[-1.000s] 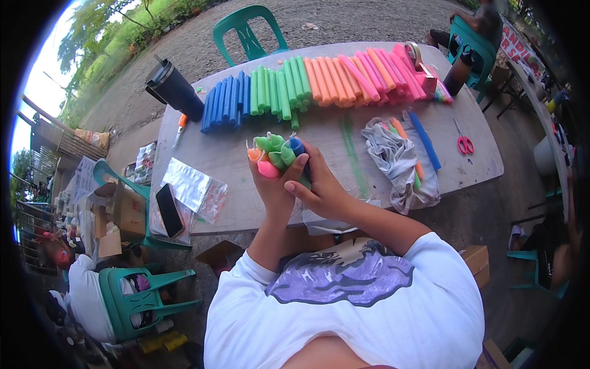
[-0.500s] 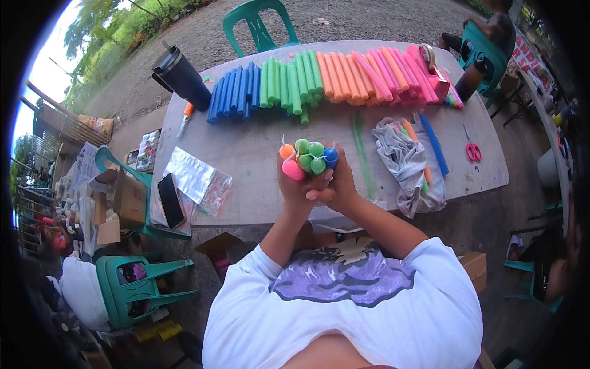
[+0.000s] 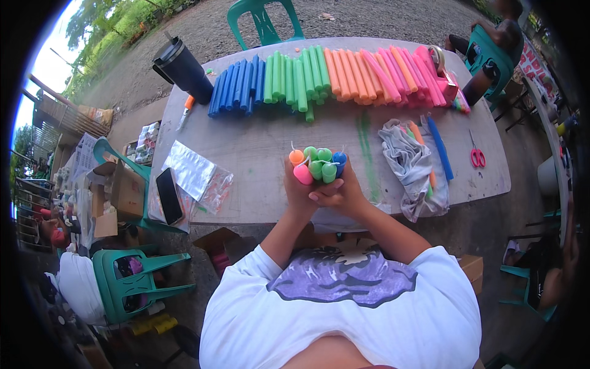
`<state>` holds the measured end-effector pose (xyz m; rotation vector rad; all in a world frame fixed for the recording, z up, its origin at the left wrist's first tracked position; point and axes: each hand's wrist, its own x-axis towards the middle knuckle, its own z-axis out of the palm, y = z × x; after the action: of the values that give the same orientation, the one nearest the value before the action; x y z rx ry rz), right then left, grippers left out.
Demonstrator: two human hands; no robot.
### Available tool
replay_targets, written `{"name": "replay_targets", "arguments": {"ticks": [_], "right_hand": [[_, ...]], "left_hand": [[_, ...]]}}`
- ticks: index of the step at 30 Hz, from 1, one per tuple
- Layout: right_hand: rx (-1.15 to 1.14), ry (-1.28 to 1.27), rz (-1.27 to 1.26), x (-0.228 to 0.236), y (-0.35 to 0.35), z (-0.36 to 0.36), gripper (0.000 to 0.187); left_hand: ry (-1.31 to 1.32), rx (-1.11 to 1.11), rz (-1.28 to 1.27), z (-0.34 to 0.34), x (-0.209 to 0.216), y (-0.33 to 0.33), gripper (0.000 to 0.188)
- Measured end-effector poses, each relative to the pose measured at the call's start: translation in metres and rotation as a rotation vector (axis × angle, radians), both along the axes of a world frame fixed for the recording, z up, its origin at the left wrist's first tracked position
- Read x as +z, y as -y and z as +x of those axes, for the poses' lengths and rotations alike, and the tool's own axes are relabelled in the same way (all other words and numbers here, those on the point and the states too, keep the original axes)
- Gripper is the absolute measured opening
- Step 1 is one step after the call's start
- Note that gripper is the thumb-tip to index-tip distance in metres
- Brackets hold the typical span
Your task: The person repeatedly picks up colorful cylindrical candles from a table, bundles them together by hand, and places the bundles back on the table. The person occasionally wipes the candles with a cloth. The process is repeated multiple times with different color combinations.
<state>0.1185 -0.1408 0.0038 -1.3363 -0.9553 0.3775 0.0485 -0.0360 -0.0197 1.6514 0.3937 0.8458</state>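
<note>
Both my hands are wrapped round one bundle of candles [image 3: 316, 166], held upright over the table's near edge with the wicks towards me. My left hand [image 3: 297, 190] closes on the side with an orange and a pink candle. My right hand [image 3: 345, 192] grips the side with a blue one, its fingers meeting the left hand's below the tops. Several green candles fill the middle. Farther off lies a long row of loose candles: blue [image 3: 236, 86], green [image 3: 298, 77], orange [image 3: 356, 74] and pink [image 3: 424, 77].
On the table [image 3: 264, 135] lie clear plastic bags [image 3: 190, 169], a phone [image 3: 169, 195], a cutter knife [image 3: 186, 112], a grey cloth [image 3: 405, 154] with candles and red scissors [image 3: 477, 155]. A dark tumbler [image 3: 184, 69] and a tape dispenser [image 3: 444, 83] stand at the far corners. A person [image 3: 501, 37] sits beyond.
The bundle sits slightly lower and farther right in view, and its candle tops have turned a little. Both hands keep hold of it. The whole scene has shifted slightly with my head.
</note>
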Motion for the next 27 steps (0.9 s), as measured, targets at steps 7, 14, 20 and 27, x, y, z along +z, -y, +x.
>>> {"name": "replay_targets", "arguments": {"ticks": [7, 14, 20, 27], "right_hand": [[0.021, 0.04, -0.006, -0.001, 0.003, 0.001, 0.084], [0.021, 0.057, -0.007, -0.004, 0.003, 0.003, 0.086], [0.049, 0.065, 0.011, -0.013, 0.002, 0.005, 0.085], [0.057, 0.094, 0.023, -0.025, -0.001, 0.006, 0.088]], "left_hand": [[0.133, -0.026, 0.003, -0.002, -0.013, -0.001, 0.063], [0.083, 0.026, 0.029, 0.001, -0.019, 0.005, 0.081], [0.11, 0.07, 0.235, 0.003, -0.02, 0.005, 0.092], [0.16, 0.092, 0.409, 0.004, -0.009, 0.005, 0.089]]}}
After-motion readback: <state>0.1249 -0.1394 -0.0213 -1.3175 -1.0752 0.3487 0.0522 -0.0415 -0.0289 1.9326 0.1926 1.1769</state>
